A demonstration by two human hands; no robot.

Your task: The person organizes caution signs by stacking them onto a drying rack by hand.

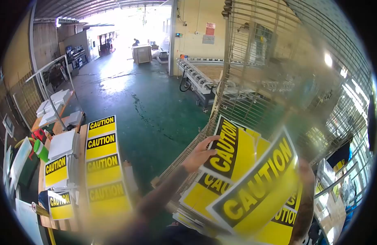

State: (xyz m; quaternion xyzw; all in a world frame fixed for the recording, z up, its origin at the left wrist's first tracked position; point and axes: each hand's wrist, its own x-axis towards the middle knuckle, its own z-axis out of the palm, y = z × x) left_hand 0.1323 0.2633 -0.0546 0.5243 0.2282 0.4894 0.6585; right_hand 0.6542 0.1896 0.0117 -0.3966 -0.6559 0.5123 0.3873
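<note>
My left hand (200, 154) grips the left edge of a yellow and black caution sign (233, 153), with thumb and fingers closed at its border. On the right, my right hand (306, 176) holds a second caution sign (258, 185), raised and tilted nearer the camera; its fingers are partly hidden and blurred. Beneath both lies a loose pile of more caution signs (198, 198), fanned at different angles on a wire rack (188, 163).
At left, a wooden table (83, 151) bears rows of caution signs (101, 141), a white stack (62, 143) and a green cup (40, 150). Wire rack panels (253, 49) rise at right. Beyond are a long machine bed (200, 83) and a wooden crate (142, 54) on green floor.
</note>
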